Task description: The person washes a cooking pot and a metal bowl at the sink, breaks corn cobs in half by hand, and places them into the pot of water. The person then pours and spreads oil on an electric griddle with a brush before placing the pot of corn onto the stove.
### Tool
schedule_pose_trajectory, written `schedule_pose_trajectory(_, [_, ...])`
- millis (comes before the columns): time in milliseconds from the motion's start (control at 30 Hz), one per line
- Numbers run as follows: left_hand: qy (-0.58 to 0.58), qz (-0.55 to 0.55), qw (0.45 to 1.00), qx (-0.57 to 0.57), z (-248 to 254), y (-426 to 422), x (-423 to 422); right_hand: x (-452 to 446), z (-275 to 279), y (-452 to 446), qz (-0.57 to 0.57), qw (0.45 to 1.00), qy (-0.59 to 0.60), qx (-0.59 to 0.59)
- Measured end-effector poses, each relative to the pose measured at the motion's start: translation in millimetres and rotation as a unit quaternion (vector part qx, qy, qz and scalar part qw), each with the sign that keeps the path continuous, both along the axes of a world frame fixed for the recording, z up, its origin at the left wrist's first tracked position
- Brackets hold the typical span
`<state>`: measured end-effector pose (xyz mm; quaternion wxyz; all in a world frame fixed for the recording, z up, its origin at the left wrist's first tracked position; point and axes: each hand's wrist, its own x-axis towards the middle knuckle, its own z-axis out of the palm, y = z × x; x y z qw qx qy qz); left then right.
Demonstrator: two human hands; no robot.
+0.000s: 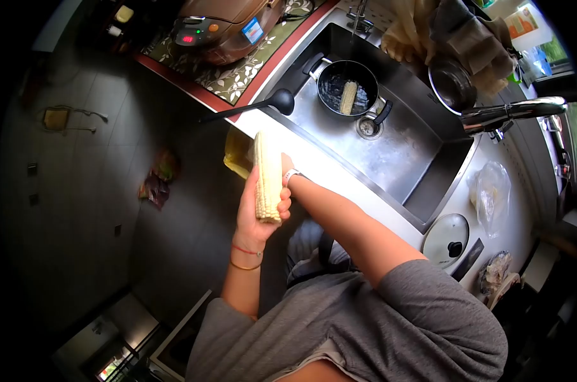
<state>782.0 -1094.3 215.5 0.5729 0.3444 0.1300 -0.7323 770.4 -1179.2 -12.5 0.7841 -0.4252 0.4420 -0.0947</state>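
My left hand (253, 204) is wrapped round a pale husked corn cob (266, 178), which stands roughly upright in front of the counter edge. Behind the cob is my right hand (286, 164), with a white band at its wrist; its fingers are hidden. In the sink (396, 156) stands a black two-handled pot (330, 71) with water and a second corn cob (348, 97) in it. A thin stream of water runs down into the pot.
A black ladle (281, 102) lies across the counter edge, its handle sticking out. A yellow bag (236, 153) hangs below the counter. A brown cooker (228, 32) stands at upper left; a glass lid (446, 240) and clear plastic bag (491, 198) lie right.
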Motion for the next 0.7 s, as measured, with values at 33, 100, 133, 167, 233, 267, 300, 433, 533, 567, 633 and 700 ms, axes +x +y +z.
schedule_pose_trajectory(33, [0.001,-0.005,1.000,-0.002,-2.6,-7.7,0.7,-9.8,15.8,-4.0,-0.005,1.000,0.001,-0.002])
schedule_pose_trajectory(100, [-0.095,-0.070,0.993,-0.010,-11.5,-27.5,1.6,-39.2,64.8,-11.3,-0.131,0.923,-0.187,0.310])
schedule_pose_trajectory(133, [-0.107,-0.105,0.988,-0.031,-20.9,-40.4,2.3,-62.4,61.9,-17.1,0.020,0.802,-0.569,0.179])
schedule_pose_trajectory(167, [-0.126,-0.131,0.983,-0.009,-27.9,-56.1,2.4,-62.3,61.9,-11.1,-0.191,0.934,-0.200,0.228])
schedule_pose_trajectory(233, [-0.135,-0.206,0.969,-0.029,-59.6,-97.6,8.2,-103.4,72.8,-26.5,-0.064,0.991,-0.077,0.094])
schedule_pose_trajectory(267, [-0.230,-0.214,0.949,-0.028,-64.9,-120.2,2.1,-126.8,96.2,-33.4,-0.077,0.989,-0.044,0.115])
schedule_pose_trajectory(300, [-0.322,-0.219,0.920,-0.028,-70.0,-143.9,-5.2,-150.7,120.2,-38.7,-0.090,0.986,-0.012,0.137])
schedule_pose_trajectory(433, [-0.481,-0.316,0.818,0.005,-144.6,-247.5,-16.1,-238.0,122.1,-29.5,-0.232,0.964,-0.011,0.131])
schedule_pose_trajectory(533, [-0.615,-0.367,0.698,0.018,-235.5,-316.5,-19.1,-283.7,130.1,-2.3,-0.335,0.931,-0.014,0.147])
schedule_pose_trajectory(567, [-0.632,-0.367,0.683,0.003,-263.4,-331.2,-18.8,-295.5,130.7,9.3,-0.363,0.919,-0.014,0.153])
schedule_pose_trajectory(633, [-0.616,-0.412,0.671,0.004,-263.6,-338.8,-32.0,-317.3,130.3,32.4,-0.419,0.888,-0.002,0.190])
schedule_pose_trajectory(700, [-0.570,-0.468,0.675,-0.023,-173.4,-309.5,-52.6,-323.2,129.0,42.6,-0.385,0.914,0.093,0.085])
